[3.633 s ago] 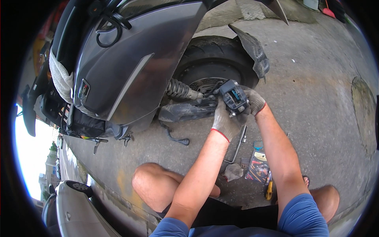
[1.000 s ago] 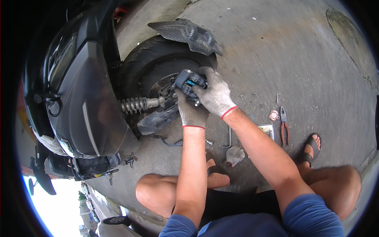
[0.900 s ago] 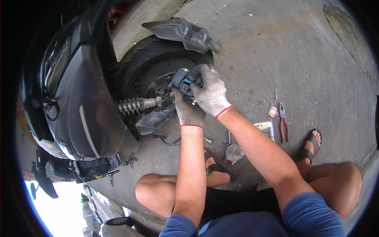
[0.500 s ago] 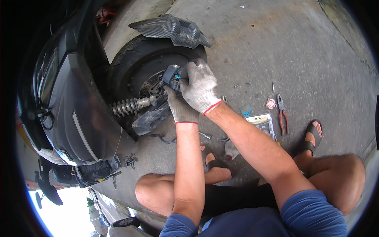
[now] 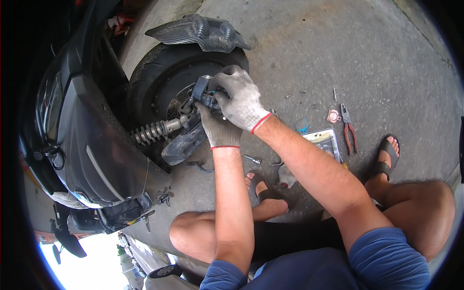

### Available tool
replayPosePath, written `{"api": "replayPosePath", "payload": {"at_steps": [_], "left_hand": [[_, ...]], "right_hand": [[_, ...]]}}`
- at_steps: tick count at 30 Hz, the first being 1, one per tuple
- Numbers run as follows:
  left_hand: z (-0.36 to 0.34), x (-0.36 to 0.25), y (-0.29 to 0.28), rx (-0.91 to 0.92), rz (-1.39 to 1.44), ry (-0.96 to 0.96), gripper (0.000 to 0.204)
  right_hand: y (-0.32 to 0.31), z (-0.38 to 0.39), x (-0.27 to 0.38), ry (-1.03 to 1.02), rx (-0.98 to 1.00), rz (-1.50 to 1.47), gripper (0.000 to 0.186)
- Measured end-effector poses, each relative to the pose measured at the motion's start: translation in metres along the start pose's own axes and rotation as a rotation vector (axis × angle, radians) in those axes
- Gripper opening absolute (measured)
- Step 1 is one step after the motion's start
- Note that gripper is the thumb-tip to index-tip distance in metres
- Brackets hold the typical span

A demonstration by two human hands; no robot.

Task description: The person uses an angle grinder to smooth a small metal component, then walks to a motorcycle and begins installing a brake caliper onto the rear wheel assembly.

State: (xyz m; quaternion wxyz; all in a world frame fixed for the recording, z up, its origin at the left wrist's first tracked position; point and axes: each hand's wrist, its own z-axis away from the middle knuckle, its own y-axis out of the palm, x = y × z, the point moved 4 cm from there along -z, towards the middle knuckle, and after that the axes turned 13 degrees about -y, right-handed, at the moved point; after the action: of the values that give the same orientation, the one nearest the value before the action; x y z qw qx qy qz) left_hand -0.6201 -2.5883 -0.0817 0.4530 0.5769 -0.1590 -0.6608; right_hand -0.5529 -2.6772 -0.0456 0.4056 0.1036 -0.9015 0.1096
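Observation:
Both my hands wear grey knit gloves with red cuffs and meet at a dark brake caliper (image 5: 201,90) beside the scooter's rear wheel (image 5: 159,70). My left hand (image 5: 218,129) grips the caliper from below, fingers closed around its lower side. At the caliper's open side, the curled fingers of my right hand (image 5: 238,95) pinch a small part showing a bit of blue, mostly hidden by the glove. Just left of the caliper is the drilled brake disc (image 5: 178,105). A coil-spring shock absorber (image 5: 153,131) slants below it.
The scooter's black bodywork (image 5: 87,135) fills the left. A carbon-patterned fender (image 5: 205,33) sits above the tyre. On the concrete at right lie red-handled pliers (image 5: 349,129), a pinkish round piece (image 5: 333,115), a blue square piece (image 5: 301,125), a clear package (image 5: 323,140) and a socket tool (image 5: 253,159).
The caliper has tilted slightly and shifted left with both hands. My right fingers have moved over its open side, covering more of the blue. The whole view has shifted a little.

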Motion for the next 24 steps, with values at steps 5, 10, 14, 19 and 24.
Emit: {"api": "replayPosePath", "payload": {"at_steps": [5,10,14,19,24], "left_hand": [[-0.003,-0.001,-0.004,-0.041,-0.011,0.020,0.078],[-0.002,0.000,0.000,-0.070,-0.044,0.025,0.079],[-0.002,0.001,0.003,-0.066,-0.088,0.032,0.079],[-0.007,-0.001,-0.003,-0.026,-0.127,0.011,0.082],[-0.006,-0.002,-0.009,-0.075,-0.120,-0.014,0.086]], "right_hand": [[-0.001,-0.003,0.001,-0.081,0.045,0.030,0.021],[-0.001,-0.007,-0.001,-0.085,0.136,0.101,0.019],[0.002,-0.006,-0.008,-0.005,0.099,0.074,0.024],[0.008,-0.007,-0.018,0.175,0.063,-0.022,0.042],[0.009,-0.005,-0.016,0.172,0.031,0.021,0.043]]}}
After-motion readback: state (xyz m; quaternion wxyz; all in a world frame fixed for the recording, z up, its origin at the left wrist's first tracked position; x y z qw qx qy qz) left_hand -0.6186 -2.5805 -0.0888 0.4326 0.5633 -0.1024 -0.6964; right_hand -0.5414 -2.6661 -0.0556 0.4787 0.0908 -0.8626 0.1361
